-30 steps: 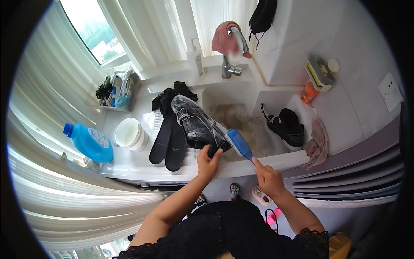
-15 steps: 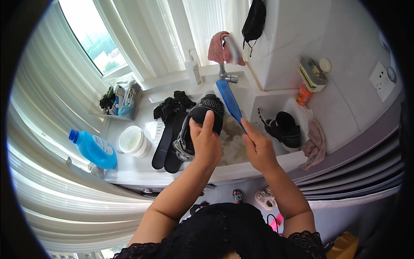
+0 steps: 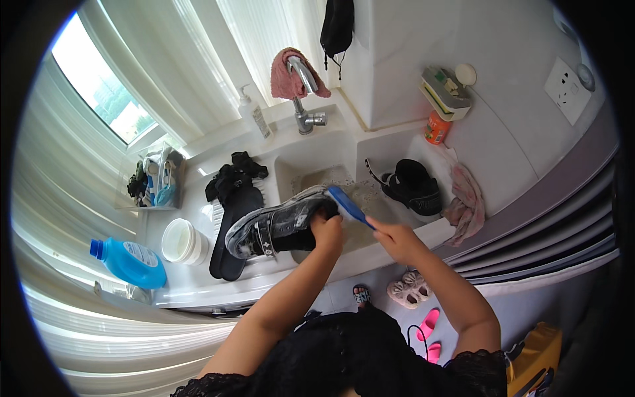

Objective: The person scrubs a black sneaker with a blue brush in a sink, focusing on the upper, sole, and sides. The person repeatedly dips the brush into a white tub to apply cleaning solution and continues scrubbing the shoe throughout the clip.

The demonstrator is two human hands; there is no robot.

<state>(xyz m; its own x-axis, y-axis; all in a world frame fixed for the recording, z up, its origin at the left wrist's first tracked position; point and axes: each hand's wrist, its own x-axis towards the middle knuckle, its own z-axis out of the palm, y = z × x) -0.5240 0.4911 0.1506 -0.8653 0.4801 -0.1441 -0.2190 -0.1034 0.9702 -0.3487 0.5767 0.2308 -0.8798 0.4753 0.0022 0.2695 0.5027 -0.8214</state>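
A wet black shoe [image 3: 274, 226], streaked with white suds and fitted with a buckled strap, is held above the sink's near left edge, toe to the left. My left hand [image 3: 327, 233] grips it at the opening, some fingers hidden inside. In my right hand [image 3: 397, 243] is the handle of a blue brush [image 3: 346, 204], its head against the heel end of the shoe. Bristles are out of sight. Below lies the white sink [image 3: 290, 165], holding cloudy, sudsy water. The matching black shoe [image 3: 417, 187] rests at the sink's right side.
Black insoles [image 3: 228, 255] and bunched black laces [image 3: 235, 175] lie left of the sink. Nearby stand a white tub [image 3: 182, 241], a blue detergent bottle [image 3: 132, 263] and a clear box [image 3: 155, 178]. A pink cloth drapes the faucet [image 3: 305, 119]; another cloth [image 3: 466, 202] hangs right.
The shoe has turned, its toe swinging to the left, and my left hand has shifted to its opening. The brush has come down to the heel end. The whole view has shifted.
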